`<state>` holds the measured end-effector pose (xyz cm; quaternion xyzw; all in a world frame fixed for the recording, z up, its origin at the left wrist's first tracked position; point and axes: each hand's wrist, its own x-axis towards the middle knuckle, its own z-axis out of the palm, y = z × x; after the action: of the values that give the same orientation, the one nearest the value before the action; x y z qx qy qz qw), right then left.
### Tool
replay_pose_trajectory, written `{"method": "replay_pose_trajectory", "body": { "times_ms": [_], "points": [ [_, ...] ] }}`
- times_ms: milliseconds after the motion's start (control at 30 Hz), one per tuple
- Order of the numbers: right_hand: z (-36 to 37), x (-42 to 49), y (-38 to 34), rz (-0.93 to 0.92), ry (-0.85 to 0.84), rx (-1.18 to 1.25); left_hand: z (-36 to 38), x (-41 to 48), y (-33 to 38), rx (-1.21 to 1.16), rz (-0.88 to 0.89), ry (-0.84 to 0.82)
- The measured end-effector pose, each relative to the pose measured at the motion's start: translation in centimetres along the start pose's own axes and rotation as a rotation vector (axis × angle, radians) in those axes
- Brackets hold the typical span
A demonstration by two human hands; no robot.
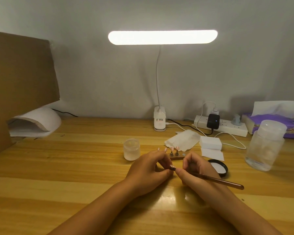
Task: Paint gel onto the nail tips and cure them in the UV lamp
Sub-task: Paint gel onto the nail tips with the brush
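Observation:
My left hand [148,168] pinches a small stand with a nail tip [172,167] on its end, held just above the table. Opposite it, my right hand [196,170] grips a brown brush [222,182], whose head meets the nail tip; the handle points right. Behind my hands a wooden holder [176,156] carries several pink nail tips [174,148] on small stands. The white UV lamp [36,122] sits at the far left, its opening facing me.
A small frosted jar [131,149] stands left of the holder, and its black lid [218,167] lies to the right. Tissue, white pads [210,143], a large clear jar [266,146], a power strip [222,127], a tissue pack and the desk lamp's base [159,121] crowd the back right. Cardboard leans at left.

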<state>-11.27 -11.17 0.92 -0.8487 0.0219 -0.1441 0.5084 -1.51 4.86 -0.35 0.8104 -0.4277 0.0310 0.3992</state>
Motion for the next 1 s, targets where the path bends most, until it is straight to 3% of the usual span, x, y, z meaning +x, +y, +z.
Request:
{"method": "replay_pose_trajectory", "body": {
  "times_ms": [167,333,533,633,800,933,1000],
  "points": [
    [0.07,0.13,0.34,-0.003,0.09,-0.052,0.02,-0.05,0.09,-0.003,-0.001,0.003],
    [-0.02,-0.09,0.03,0.004,-0.017,0.024,0.01,-0.02,0.14,0.009,-0.008,0.005],
    [0.1,0.0,0.21,-0.014,0.096,-0.073,-0.04,-0.16,0.27,-0.007,-0.004,0.01],
    [-0.04,-0.12,-0.24,0.0,0.018,0.05,-0.05,-0.09,0.26,0.01,-0.018,0.007],
    [0.07,0.07,0.02,0.031,0.094,-0.097,-0.07,-0.14,0.36,0.005,-0.028,-0.001],
    [-0.12,-0.11,-0.54,0.055,0.022,0.065,-0.07,-0.11,0.41,0.015,-0.028,-0.002],
    [0.03,-0.11,-0.49,0.052,0.018,0.02,-0.08,-0.16,0.4,0.008,-0.025,-0.004]
  ]
}}
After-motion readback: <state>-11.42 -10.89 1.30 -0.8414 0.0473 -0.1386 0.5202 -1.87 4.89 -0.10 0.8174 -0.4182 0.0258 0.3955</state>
